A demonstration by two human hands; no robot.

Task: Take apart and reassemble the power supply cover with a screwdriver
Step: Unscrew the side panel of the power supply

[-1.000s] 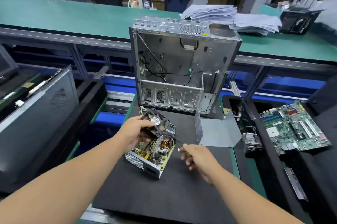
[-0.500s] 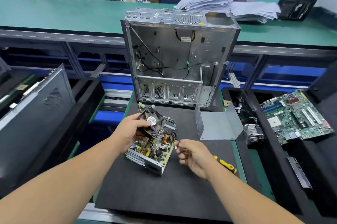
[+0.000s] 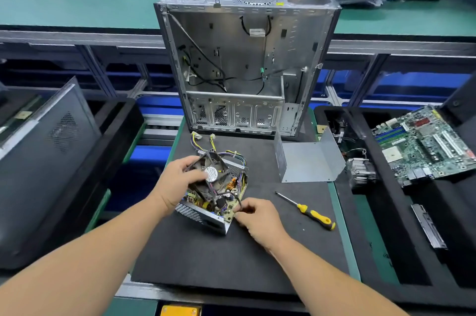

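Right hand [image 3: 257,217]: fingers pinch fan lead at near right corner of opened power supply [image 3: 213,202]. Left hand [image 3: 177,181]: fingers grip loose fan [image 3: 210,176] above it. Screwdriver [image 3: 307,211]: just right, nearer right hand, tip pointing far-left. Cover [image 3: 309,161]: beyond, on tabletop mat [image 3: 231,264].

The near half of the black mat [image 3: 206,264] lies open. Far across it the computer case [image 3: 244,71] blocks the way; to the right, the metal cover [image 3: 309,163] and screwdriver [image 3: 306,211] take up room.
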